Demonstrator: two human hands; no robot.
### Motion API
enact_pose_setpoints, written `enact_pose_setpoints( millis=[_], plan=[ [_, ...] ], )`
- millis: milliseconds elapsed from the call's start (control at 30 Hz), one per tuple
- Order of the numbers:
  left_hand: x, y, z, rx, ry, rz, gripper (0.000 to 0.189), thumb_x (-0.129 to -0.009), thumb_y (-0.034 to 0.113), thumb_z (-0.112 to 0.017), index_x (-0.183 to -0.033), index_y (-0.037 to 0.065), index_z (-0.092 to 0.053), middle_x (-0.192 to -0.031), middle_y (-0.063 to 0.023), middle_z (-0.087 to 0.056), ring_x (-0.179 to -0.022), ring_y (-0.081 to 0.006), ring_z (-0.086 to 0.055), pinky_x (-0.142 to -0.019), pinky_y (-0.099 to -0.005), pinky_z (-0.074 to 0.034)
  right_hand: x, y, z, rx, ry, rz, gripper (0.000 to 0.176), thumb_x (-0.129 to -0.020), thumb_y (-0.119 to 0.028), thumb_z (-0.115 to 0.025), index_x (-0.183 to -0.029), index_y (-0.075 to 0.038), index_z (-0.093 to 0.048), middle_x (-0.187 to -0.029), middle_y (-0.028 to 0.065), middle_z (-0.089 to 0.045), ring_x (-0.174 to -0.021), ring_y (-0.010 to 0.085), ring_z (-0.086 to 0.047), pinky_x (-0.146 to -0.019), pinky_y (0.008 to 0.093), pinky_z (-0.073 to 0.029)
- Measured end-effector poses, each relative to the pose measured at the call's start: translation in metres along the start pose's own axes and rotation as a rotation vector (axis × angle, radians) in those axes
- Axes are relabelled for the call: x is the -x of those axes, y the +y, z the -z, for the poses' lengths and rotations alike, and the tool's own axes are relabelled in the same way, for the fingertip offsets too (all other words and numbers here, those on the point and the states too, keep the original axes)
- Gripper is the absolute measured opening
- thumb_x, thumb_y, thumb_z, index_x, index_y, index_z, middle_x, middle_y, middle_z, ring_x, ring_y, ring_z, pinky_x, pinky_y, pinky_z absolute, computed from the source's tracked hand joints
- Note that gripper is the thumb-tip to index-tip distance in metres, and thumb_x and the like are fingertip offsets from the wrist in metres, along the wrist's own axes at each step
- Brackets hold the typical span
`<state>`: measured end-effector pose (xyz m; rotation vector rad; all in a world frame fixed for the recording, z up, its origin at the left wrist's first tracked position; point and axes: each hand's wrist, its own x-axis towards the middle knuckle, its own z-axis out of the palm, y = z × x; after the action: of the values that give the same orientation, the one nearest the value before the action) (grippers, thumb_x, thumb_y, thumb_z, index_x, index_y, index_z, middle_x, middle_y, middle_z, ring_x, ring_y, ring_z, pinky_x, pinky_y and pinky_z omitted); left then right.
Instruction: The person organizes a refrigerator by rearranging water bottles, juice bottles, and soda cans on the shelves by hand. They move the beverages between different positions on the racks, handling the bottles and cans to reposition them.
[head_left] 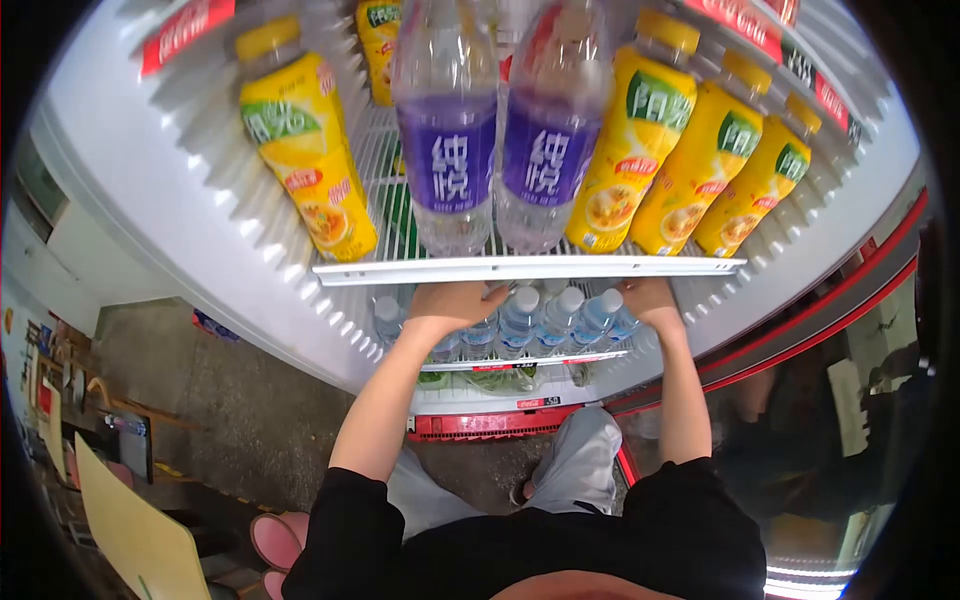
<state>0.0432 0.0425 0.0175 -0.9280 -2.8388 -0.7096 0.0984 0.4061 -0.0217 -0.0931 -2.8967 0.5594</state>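
Observation:
Both arms reach into an upright drinks fridge, below a white wire shelf (pixel 530 268). My left hand (pixel 455 303) is at the left, above a row of small clear water bottles (pixel 517 318). Its thumb stands apart at the right; the other fingers are hidden under the shelf edge. At the right end of the row my right hand (pixel 650 300) is beside a water bottle (pixel 600 308), its fingers partly covered by the shelf. Whether either hand holds anything cannot be made out.
On the upper shelf stand two purple-labelled bottles (pixel 450 150) and several yellow bottles (pixel 635 140). Green items (pixel 490 379) lie on a lower shelf. The red-edged glass door (pixel 800 320) stands at the right. A pale board (pixel 135 520) and pink round objects (pixel 280 540) are at the lower left.

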Motion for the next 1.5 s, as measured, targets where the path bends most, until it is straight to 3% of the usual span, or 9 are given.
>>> enact_pose_setpoints(
  millis=[267, 400, 467, 500, 600, 733, 1000, 1233, 1500],
  plan=[
    [-0.004, -0.018, -0.027, -0.003, 0.038, -0.182, 0.040, -0.093, 0.041, -0.065, -0.124, 0.016, -0.069, -0.120, -0.0188, -0.070, -0.105, -0.0413, -0.068, -0.091, -0.0540, -0.054, 0.015, -0.008, -0.003, -0.038, 0.200, 0.123, 0.033, -0.096, -0.030, -0.059, -0.116, -0.005, -0.069, -0.111, 0.0228, -0.071, -0.105, 0.0449, -0.066, -0.089, 0.0542, -0.052],
    [0.009, 0.027, 0.034, 0.029, -0.191, 0.025, 0.042, -0.101, 0.039, -0.054, -0.124, 0.007, -0.067, -0.118, -0.0211, -0.071, -0.109, -0.0411, -0.068, -0.094, -0.0514, -0.053, 0.015, 0.025, -0.022, -0.068, -0.061, -0.008, 0.040, -0.098, -0.034, -0.054, -0.122, -0.004, -0.065, -0.118, 0.0257, -0.069, -0.112, 0.0456, -0.063, -0.095, 0.0535, -0.050],
    [0.025, 0.052, 0.073, 0.047, -0.303, 0.116, 0.042, -0.103, 0.037, -0.053, -0.126, 0.004, -0.065, -0.118, -0.0236, -0.070, -0.108, -0.0432, -0.067, -0.093, -0.0516, -0.053, 0.021, 0.024, -0.017, -0.189, 0.045, -0.096, 0.036, -0.095, -0.031, -0.059, -0.117, -0.004, -0.068, -0.119, 0.0249, -0.069, -0.113, 0.0470, -0.062, -0.096, 0.0536, -0.049],
    [0.037, 0.072, 0.097, 0.110, -0.264, 0.191, 0.035, -0.104, 0.029, -0.053, -0.120, 0.002, -0.066, -0.117, -0.0243, -0.070, -0.107, -0.0434, -0.066, -0.093, -0.0504, -0.053, 0.021, 0.015, -0.002, -0.163, 0.089, -0.085, 0.033, -0.093, -0.028, -0.061, -0.115, -0.004, -0.069, -0.117, 0.0247, -0.070, -0.112, 0.0464, -0.062, -0.096, 0.0533, -0.049],
    [0.087, 0.073, 0.109, 0.212, 0.161, -0.193, 0.030, -0.103, 0.024, -0.053, -0.107, -0.001, -0.070, -0.110, -0.0219, -0.071, -0.103, -0.0423, -0.067, -0.090, -0.0516, -0.053, 0.055, -0.026, 0.051, -0.131, 0.188, -0.107, 0.026, -0.089, -0.019, -0.065, -0.108, -0.003, -0.071, -0.112, 0.0237, -0.071, -0.107, 0.0442, -0.064, -0.095, 0.0520, -0.050],
    [0.159, 0.082, 0.151, 0.349, -0.100, 0.032, 0.025, -0.102, 0.019, -0.055, -0.102, -0.001, -0.069, -0.103, -0.0200, -0.068, -0.097, -0.0405, -0.066, -0.084, -0.0483, -0.052, 0.124, -0.083, 0.092, -0.292, 0.283, -0.164, 0.015, -0.083, -0.004, -0.063, -0.095, 0.000, -0.073, -0.091, 0.0193, -0.073, -0.088, 0.0349, -0.071, -0.082, 0.0445, -0.054],
    [0.208, 0.090, 0.176, 0.671, 0.097, 0.263, 0.018, -0.102, 0.013, -0.061, -0.107, -0.002, -0.068, -0.095, -0.0178, -0.070, -0.086, -0.0348, -0.070, -0.080, -0.0409, -0.055, 0.207, -0.172, 0.077, -0.424, 0.165, -0.408, 0.012, -0.086, -0.005, -0.063, -0.088, -0.003, -0.074, -0.070, 0.0168, -0.068, -0.066, 0.0258, -0.070, -0.065, 0.0370, -0.054],
    [0.126, 0.096, 0.200, 0.520, 0.241, -0.177, 0.062, -0.085, 0.007, -0.073, -0.141, -0.004, -0.049, -0.143, -0.0242, -0.050, -0.133, -0.0428, -0.050, -0.112, -0.0473, -0.041, 0.144, -0.229, 0.146, -0.388, 0.501, -0.381, 0.025, -0.085, -0.004, -0.068, -0.109, 0.001, -0.067, -0.105, 0.0185, -0.070, -0.099, 0.0347, -0.069, -0.089, 0.0411, -0.054],
    [0.062, 0.104, 0.172, 0.336, 0.513, 0.039, 0.083, -0.086, 0.012, -0.075, -0.150, -0.013, -0.027, -0.149, -0.0352, -0.039, -0.138, -0.0515, -0.040, -0.117, -0.0510, -0.033, 0.071, -0.211, 0.180, -0.345, 0.610, -0.238, 0.058, -0.088, -0.013, -0.076, -0.135, 0.005, -0.047, -0.123, 0.0290, -0.062, -0.115, 0.0445, -0.063, -0.098, 0.0464, -0.050]
  ],
)
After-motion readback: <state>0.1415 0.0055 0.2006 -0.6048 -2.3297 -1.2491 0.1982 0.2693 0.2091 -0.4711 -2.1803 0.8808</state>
